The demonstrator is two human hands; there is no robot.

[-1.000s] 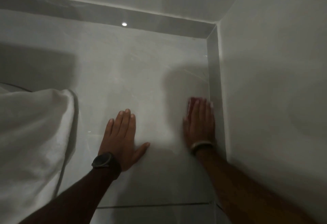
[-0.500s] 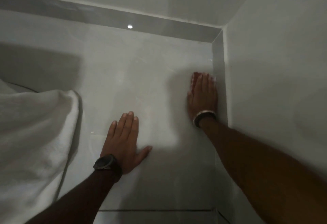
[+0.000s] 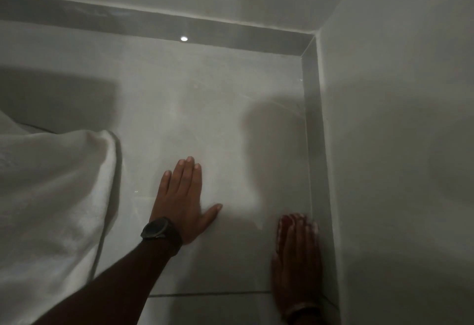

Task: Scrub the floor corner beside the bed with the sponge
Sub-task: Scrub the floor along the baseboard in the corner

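Low at the right of the frame, the right hand (image 3: 297, 255) lies flat on a reddish sponge (image 3: 287, 222), fingers stretched over it and pressing it to the floor (image 3: 218, 109) rather than curling round it; only the sponge's far edge shows past the fingertips. It sits just beside the skirting strip (image 3: 316, 145) that runs up the right side to the corner (image 3: 306, 50), which lies well apart, toward the upper right. The hand is blurred, so how firmly it bears down cannot be told.

To scrub well, my judgement is that the palm should keep even pressure, the sponge's long edge should ride tight against the skirting, and the strokes should run all the way up into the corner, where grime tends to collect, with short overlapping passes.

Left of centre, the left hand (image 3: 184, 196) rests open and flat on the tile, holding nothing, wearing a dark watch (image 3: 156, 228); it appears to prop the body. White bedding (image 3: 56, 196) hangs at the left edge, near that hand but clear of the scrubbing lane. A bright reflected spot (image 3: 184, 38) sits at the foot of the far skirting. Nothing blocks the path to the corner; dim light and shadow may hide missed patches.
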